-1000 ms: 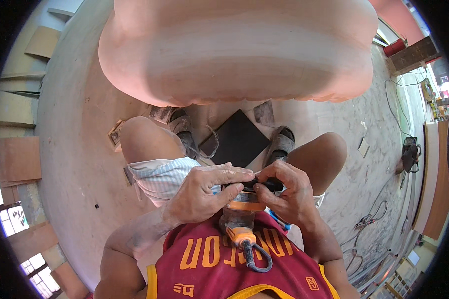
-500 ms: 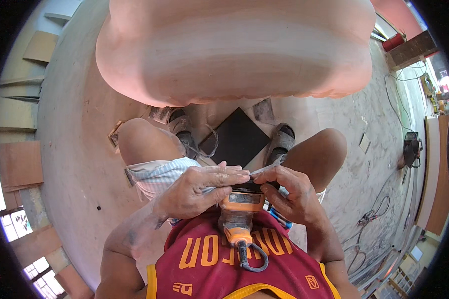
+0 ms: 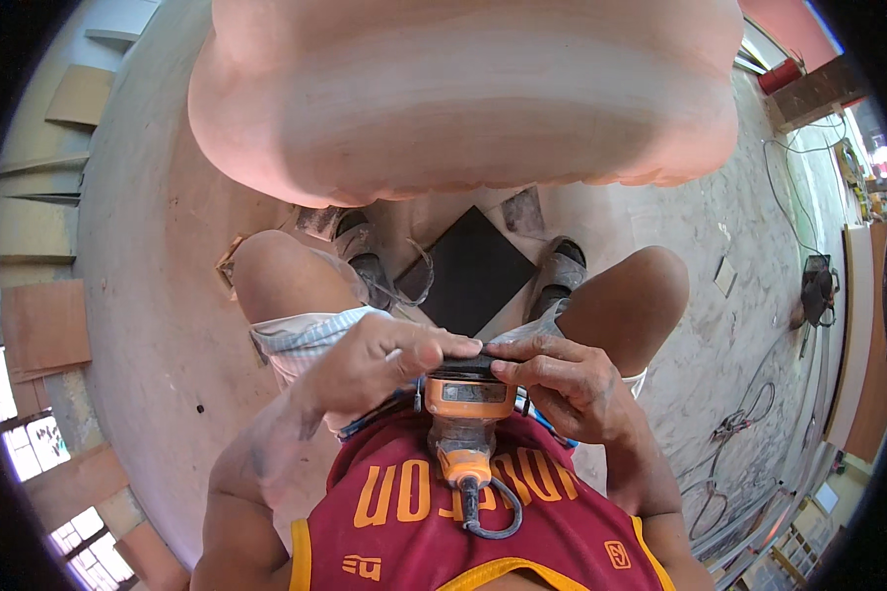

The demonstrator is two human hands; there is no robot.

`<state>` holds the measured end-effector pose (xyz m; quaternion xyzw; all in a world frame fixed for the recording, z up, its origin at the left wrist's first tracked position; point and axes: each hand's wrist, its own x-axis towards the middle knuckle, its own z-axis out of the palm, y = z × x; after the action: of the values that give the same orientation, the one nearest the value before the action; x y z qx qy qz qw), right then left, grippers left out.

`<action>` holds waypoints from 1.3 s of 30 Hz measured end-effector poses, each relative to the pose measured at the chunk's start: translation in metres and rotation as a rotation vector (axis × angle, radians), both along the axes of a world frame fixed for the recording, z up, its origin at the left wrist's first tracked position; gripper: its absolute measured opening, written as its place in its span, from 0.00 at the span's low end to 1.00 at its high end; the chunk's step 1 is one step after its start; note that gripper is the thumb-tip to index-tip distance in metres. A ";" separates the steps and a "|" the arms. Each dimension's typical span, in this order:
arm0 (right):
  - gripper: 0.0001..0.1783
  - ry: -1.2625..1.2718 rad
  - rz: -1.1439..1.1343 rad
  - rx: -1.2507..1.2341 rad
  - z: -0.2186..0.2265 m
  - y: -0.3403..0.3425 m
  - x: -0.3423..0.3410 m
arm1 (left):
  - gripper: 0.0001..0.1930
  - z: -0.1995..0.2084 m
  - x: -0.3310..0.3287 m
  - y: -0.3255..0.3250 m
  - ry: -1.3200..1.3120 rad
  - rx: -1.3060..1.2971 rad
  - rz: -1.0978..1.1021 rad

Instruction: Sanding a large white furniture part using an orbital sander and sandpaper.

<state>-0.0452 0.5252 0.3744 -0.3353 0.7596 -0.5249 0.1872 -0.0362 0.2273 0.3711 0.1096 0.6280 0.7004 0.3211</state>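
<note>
Seated, orange sander upside down in lap, between both hands. Left hand and right hand now closer than a second ago, fingertips pinching the dark pad atop it. Black square sheet beyond hands, between shoes.

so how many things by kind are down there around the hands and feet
hands: 2 (left hand, right hand)
orange power tool: 1, held by both hands at its dark top pad
black square sheet on the floor: 1
shoes: 2 (left shoe, right shoe)
total: 6
</note>
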 end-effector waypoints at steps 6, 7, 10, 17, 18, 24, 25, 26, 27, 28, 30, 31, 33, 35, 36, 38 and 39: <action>0.24 0.120 0.002 0.027 0.006 -0.012 0.000 | 0.46 0.012 -0.040 0.005 0.286 -0.337 -0.283; 0.24 0.130 -0.010 0.061 0.007 -0.012 0.000 | 0.46 0.013 -0.042 0.009 0.248 -0.371 -0.295; 0.22 0.163 0.010 0.102 0.009 -0.011 -0.002 | 0.55 0.013 -0.051 0.023 0.305 -0.664 -0.527; 0.18 -0.037 -0.234 -0.076 -0.008 -0.007 0.012 | 0.44 0.002 -0.062 0.035 -0.015 -0.297 -0.804; 0.19 -0.091 -0.275 -0.184 -0.012 -0.006 0.013 | 0.43 0.004 -0.057 0.034 0.030 -0.279 -0.743; 0.30 -0.032 -0.243 -0.193 -0.028 0.008 0.009 | 0.44 0.016 -0.049 0.027 0.106 -0.287 -0.622; 0.34 -0.076 -0.205 -0.194 -0.028 0.008 0.009 | 0.44 0.017 -0.047 0.027 0.105 -0.288 -0.633; 0.38 -0.109 -0.164 -0.190 -0.029 0.006 0.011 | 0.44 0.017 -0.044 0.028 0.140 -0.279 -0.600; 0.38 -0.122 -0.175 -0.197 -0.029 0.004 0.013 | 0.44 0.016 -0.042 0.029 0.164 -0.300 -0.581; 0.41 -0.155 -0.131 -0.218 -0.031 0.000 0.014 | 0.43 0.018 -0.038 0.027 0.145 -0.318 -0.544; 0.45 -0.192 -0.058 -0.250 -0.035 -0.006 0.017 | 0.42 0.018 -0.033 0.025 0.145 -0.352 -0.545; 0.45 -0.196 -0.056 -0.260 -0.038 -0.009 0.018 | 0.42 0.018 -0.030 0.023 0.165 -0.368 -0.532; 0.46 -0.147 -0.044 -0.283 -0.043 -0.014 0.021 | 0.41 0.017 -0.027 0.022 0.173 -0.413 -0.536; 0.46 -0.174 -0.068 -0.315 -0.048 -0.017 0.025 | 0.40 0.016 -0.024 0.021 0.206 -0.431 -0.528; 0.47 -0.185 -0.099 -0.341 -0.050 -0.018 0.027 | 0.40 0.016 -0.023 0.020 0.190 -0.459 -0.533; 0.46 -0.150 -0.110 -0.319 -0.052 -0.020 0.032 | 0.40 0.016 -0.020 0.020 0.179 -0.488 -0.539; 0.46 -0.104 -0.122 -0.291 -0.053 -0.021 0.035 | 0.40 0.017 -0.018 0.019 0.184 -0.470 -0.504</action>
<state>-0.0106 0.5042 0.3217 -0.2844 0.6836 -0.6566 0.1435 -0.0543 0.2465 0.3877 0.2467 0.7515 0.4227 0.4425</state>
